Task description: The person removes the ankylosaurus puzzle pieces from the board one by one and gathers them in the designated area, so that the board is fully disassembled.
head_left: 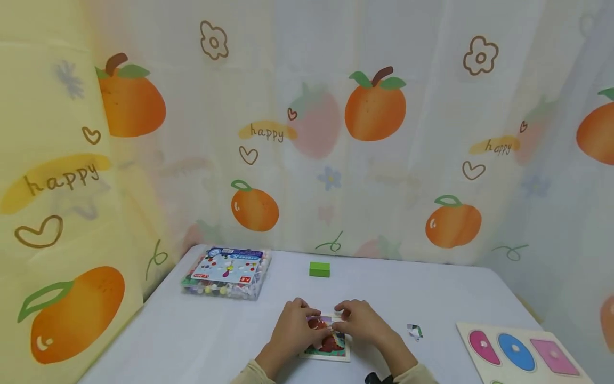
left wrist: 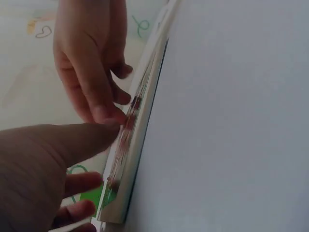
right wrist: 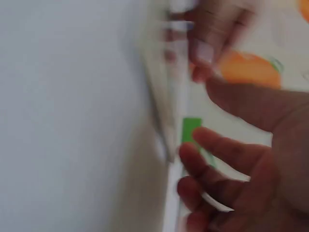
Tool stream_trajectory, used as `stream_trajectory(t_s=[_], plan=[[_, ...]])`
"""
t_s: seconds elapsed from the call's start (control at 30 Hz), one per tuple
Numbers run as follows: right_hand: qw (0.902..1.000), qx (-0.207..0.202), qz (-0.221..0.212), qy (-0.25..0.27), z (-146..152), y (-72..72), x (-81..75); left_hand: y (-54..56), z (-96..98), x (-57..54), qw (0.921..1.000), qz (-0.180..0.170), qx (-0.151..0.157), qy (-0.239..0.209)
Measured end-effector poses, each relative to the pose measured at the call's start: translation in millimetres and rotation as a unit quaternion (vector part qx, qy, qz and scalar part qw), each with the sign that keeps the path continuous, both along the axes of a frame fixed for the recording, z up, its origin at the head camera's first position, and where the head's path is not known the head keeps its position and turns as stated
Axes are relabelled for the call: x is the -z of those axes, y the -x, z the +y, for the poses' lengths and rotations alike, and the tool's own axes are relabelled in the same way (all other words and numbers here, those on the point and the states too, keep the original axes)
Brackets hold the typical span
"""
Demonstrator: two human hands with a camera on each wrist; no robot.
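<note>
A small framed jigsaw puzzle (head_left: pixel 331 349) with a reddish-brown animal picture lies on the white table in the head view. My left hand (head_left: pixel 296 328) is over its left side, thumb stretched across the picture and fingers by the upper edge. From the right, my right hand (head_left: pixel 362 321) reaches over the top right corner, thumb on the picture. The two thumbs come close together in the left wrist view, where the puzzle's frame (left wrist: pixel 137 159) shows edge-on. No piece shows between the fingers of either hand. Right of the right hand lies a loose puzzle piece (head_left: pixel 414 332).
A green block (head_left: pixel 319 269) stands behind the puzzle. At the back left is a clear plastic box (head_left: pixel 227 272) of colourful parts with a printed label. A board with knobbed shapes (head_left: pixel 523 353) lies at the right. A fruit-print curtain (head_left: pixel 307 176) hangs behind the table.
</note>
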State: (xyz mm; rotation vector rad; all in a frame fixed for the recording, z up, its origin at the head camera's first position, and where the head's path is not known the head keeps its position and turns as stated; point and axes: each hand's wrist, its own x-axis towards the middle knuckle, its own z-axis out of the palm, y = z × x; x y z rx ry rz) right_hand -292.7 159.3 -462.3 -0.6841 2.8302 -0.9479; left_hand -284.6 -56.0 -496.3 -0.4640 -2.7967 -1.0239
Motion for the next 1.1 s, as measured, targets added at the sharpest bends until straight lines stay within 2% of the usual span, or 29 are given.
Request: stream_trajectory(t_s=[0.1, 0.23, 0.5, 0.67, 0.93, 1.1], plan=[[0.9992, 0.023, 0.033, -0.004, -16, -1.4, 9.7, -4.5, -5.7, 3.4, 0.9999, -0.004, -0.009, 0.013], [0.9979, 0.054, 0.034, 0.010, -16, -4.2, 14.8, -5.9, -5.0, 8.2, 0.9999, -0.003, -0.001, 0.010], [0.9971, 0.054, 0.041, 0.035, -19, -0.3, 23.6, -6.1, -7.9, 7.2, 0.9999, 0.000, -0.010, 0.008], [0.9959, 0.059, 0.034, 0.059, -18, 1.4, 21.9, -4.1, -7.4, 4.4, 0.9999, 0.002, -0.006, 0.011], [0.9952, 0.052, 0.066, 0.049, -18, 2.6, 20.7, -6.1, -6.2, -2.5, 0.9998, 0.002, -0.011, 0.018], [0.9942, 0.054, 0.084, 0.039, -19, 2.2, 23.7, -8.3, -5.5, -0.3, 0.9996, -0.008, -0.017, 0.020]])
